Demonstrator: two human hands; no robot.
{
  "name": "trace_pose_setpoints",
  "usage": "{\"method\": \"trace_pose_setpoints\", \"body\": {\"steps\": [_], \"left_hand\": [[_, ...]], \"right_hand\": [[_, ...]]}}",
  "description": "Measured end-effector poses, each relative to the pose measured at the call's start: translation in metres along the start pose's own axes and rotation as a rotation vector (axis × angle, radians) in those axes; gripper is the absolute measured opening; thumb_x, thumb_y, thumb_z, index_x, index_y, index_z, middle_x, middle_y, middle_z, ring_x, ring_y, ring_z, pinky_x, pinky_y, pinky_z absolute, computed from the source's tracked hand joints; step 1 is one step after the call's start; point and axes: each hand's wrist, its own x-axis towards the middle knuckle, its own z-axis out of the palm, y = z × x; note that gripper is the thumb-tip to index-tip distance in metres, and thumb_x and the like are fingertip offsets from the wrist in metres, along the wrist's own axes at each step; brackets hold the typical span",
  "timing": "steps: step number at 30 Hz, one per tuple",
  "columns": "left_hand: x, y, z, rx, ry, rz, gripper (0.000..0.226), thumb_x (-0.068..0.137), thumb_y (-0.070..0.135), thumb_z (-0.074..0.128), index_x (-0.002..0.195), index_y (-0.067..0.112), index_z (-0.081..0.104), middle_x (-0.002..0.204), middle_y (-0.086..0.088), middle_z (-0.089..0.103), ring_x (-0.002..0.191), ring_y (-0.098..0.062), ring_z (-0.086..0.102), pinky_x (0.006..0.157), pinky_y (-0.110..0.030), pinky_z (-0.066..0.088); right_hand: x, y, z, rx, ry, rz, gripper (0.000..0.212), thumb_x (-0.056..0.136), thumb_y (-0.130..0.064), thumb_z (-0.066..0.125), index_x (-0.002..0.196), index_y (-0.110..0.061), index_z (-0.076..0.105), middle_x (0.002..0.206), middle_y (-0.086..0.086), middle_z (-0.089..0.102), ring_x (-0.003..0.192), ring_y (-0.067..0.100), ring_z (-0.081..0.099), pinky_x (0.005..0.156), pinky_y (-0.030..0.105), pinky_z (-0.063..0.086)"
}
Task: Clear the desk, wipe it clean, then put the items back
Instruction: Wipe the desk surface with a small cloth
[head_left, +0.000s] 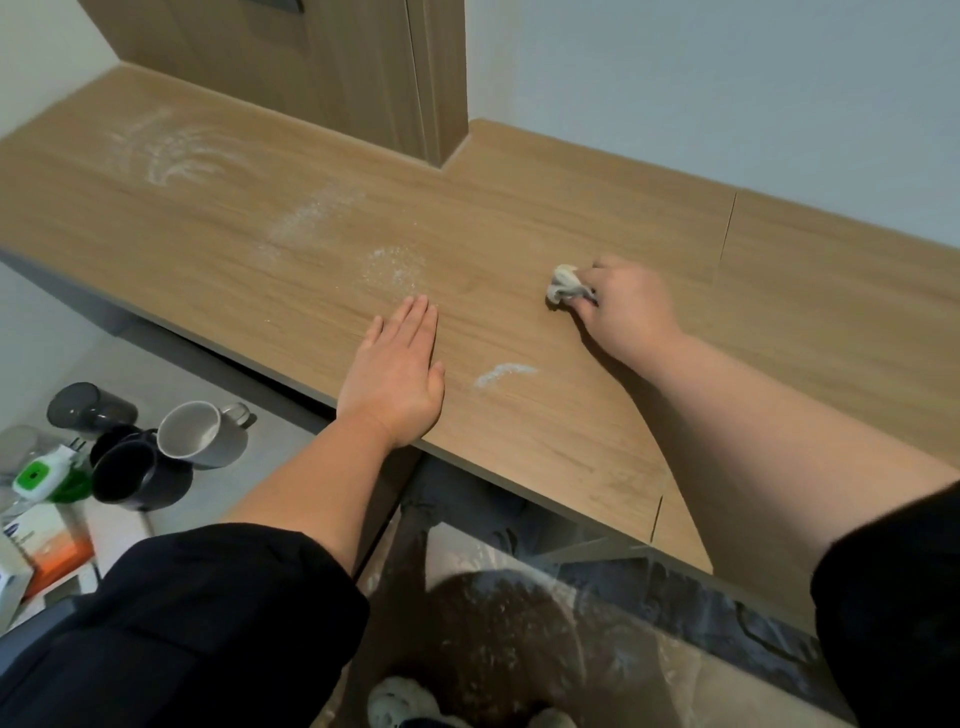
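Two hands on the desk (571, 208). The left hand (395, 374) lies flat near the front edge with fingers straight, probably bracing the lean. The right hand (628, 306) grips a crumpled grey cloth (563, 283) pressed to the wood, right of the mess, so I'd guess the wipe runs leftward. Mugs (195, 434) and boxes (52, 551) sit on the floor at left, likely parked for put-back. Desk is light wood grain with white powder smears: far left (166, 150), middle (311, 213), just ahead of the left fingertips (392, 270), and a short streak (501, 373) between the hands. Wiping not finished.
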Motion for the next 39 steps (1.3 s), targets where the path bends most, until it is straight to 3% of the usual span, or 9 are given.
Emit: {"method": "trace_pose_setpoints", "body": {"steps": [4, 8, 11, 14, 25, 29, 33, 36, 39], "left_hand": [[0.000, 0.000, 0.000, -0.007, 0.002, -0.003, 0.063, 0.103, 0.032, 0.026, 0.156, 0.010, -0.001, 0.164, -0.003, -0.006, 0.151, -0.014, -0.009, 0.122, -0.035, -0.004], [0.000, 0.000, 0.000, -0.010, 0.004, -0.001, 0.064, 0.103, 0.032, 0.026, 0.156, 0.011, -0.001, 0.164, -0.003, -0.006, 0.151, -0.014, -0.009, 0.123, -0.035, -0.004], [0.000, 0.000, 0.001, -0.018, 0.012, -0.001, 0.064, 0.102, 0.032, 0.027, 0.156, 0.010, -0.001, 0.164, -0.003, -0.005, 0.151, -0.015, -0.008, 0.123, -0.036, -0.003], [0.000, 0.000, 0.000, -0.014, 0.006, -0.004, 0.064, 0.102, 0.033, 0.026, 0.156, 0.011, -0.001, 0.164, -0.003, -0.006, 0.150, -0.014, -0.009, 0.123, -0.035, -0.004], [0.000, 0.001, -0.002, -0.012, -0.006, 0.008, 0.064, 0.102, 0.033, 0.026, 0.156, 0.011, 0.000, 0.164, -0.003, -0.005, 0.151, -0.015, -0.008, 0.123, -0.037, -0.002], [0.000, 0.000, -0.002, -0.022, -0.002, 0.010, 0.063, 0.103, 0.033, 0.027, 0.156, 0.011, 0.000, 0.164, -0.003, -0.005, 0.151, -0.015, -0.008, 0.123, -0.037, -0.002], [0.000, -0.001, 0.001, -0.023, 0.017, 0.009, 0.063, 0.103, 0.033, 0.026, 0.156, 0.011, 0.000, 0.165, -0.002, -0.004, 0.151, -0.014, -0.008, 0.123, -0.036, -0.002], [0.000, -0.001, 0.002, -0.011, 0.016, 0.006, 0.063, 0.103, 0.033, 0.025, 0.156, 0.012, 0.000, 0.165, -0.002, -0.005, 0.151, -0.014, -0.008, 0.123, -0.037, -0.002], [0.001, -0.001, 0.003, -0.007, 0.020, 0.008, 0.063, 0.103, 0.033, 0.026, 0.156, 0.011, 0.000, 0.165, -0.002, -0.004, 0.151, -0.014, -0.008, 0.123, -0.037, -0.001]], "right_hand": [[-0.031, -0.020, 0.004, -0.019, -0.028, -0.207, 0.027, 0.091, -0.019, 0.060, 0.113, -0.006, 0.067, 0.094, 0.014, 0.058, 0.084, 0.033, 0.056, 0.060, 0.032, 0.033], [-0.028, -0.014, 0.003, -0.092, 0.047, -0.270, 0.011, 0.078, -0.008, 0.068, 0.084, 0.001, 0.071, 0.084, 0.017, 0.058, 0.077, 0.034, 0.054, 0.058, 0.035, 0.038], [-0.002, -0.004, -0.006, -0.130, 0.094, -0.156, 0.021, 0.084, -0.007, 0.060, 0.100, -0.001, 0.072, 0.127, 0.022, 0.058, 0.112, 0.041, 0.053, 0.089, 0.048, 0.045], [0.008, -0.002, -0.001, 0.110, -0.102, -0.066, 0.044, 0.096, -0.008, 0.049, 0.139, -0.013, 0.049, 0.152, 0.006, 0.037, 0.141, 0.028, 0.031, 0.116, 0.042, 0.022], [-0.078, -0.073, 0.009, 0.267, -0.243, -0.228, 0.046, 0.097, -0.012, 0.049, 0.142, -0.021, 0.044, 0.151, -0.003, 0.037, 0.143, 0.014, 0.028, 0.118, 0.033, 0.009], [-0.063, -0.068, -0.007, 0.390, -0.227, -0.047, 0.047, 0.099, -0.019, 0.046, 0.146, -0.019, 0.039, 0.150, 0.002, 0.040, 0.138, 0.023, 0.037, 0.117, 0.040, 0.025], [0.001, -0.035, -0.029, -0.024, -0.033, -0.028, 0.040, 0.099, -0.022, 0.044, 0.135, -0.006, 0.051, 0.154, 0.010, 0.033, 0.144, 0.028, 0.025, 0.118, 0.046, 0.013], [0.034, -0.008, -0.025, -0.175, -0.189, -0.171, 0.042, 0.100, -0.035, 0.041, 0.130, -0.011, 0.058, 0.159, 0.005, 0.021, 0.148, 0.024, 0.010, 0.119, 0.049, 0.007], [0.029, -0.005, 0.001, -0.056, -0.319, -0.197, 0.047, 0.102, -0.034, 0.036, 0.148, -0.024, 0.034, 0.160, 0.002, 0.018, 0.148, 0.023, 0.009, 0.120, 0.047, 0.008]]}}
